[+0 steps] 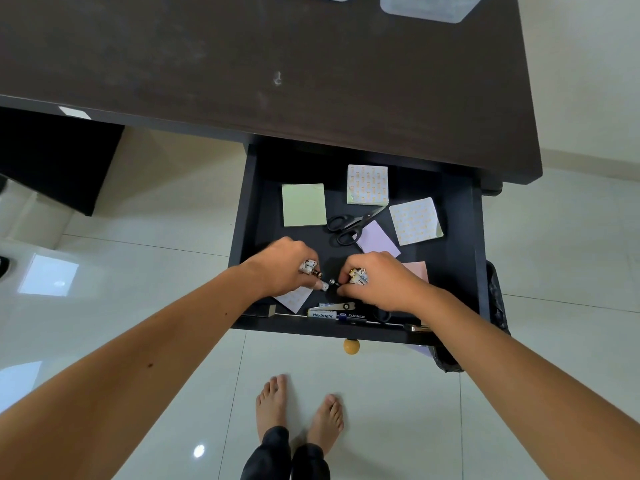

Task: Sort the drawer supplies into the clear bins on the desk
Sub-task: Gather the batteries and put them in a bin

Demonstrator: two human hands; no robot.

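Hands (282,268) (375,278) curled, gripping batteries (310,266), drawer (460,237)

My bench (242,64) was dark matt wood, faintly scuffed. The floor (398,393) was glossy pale tile. Paper note pads (304,204) looked matt, the scissors (353,225) had shiny black plastic handles, and the drawer knob (351,346) was smooth wood.

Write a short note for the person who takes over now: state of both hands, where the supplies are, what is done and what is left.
Left hand grips small batteries; right hand grips more of them, both low in the open drawer.
In the drawer: green pad, patterned pads, scissors, loose batteries at the front.
Clear bins sit at the desk's far edge; contents unclear.
Left: carry the batteries to a bin, then sort the rest.
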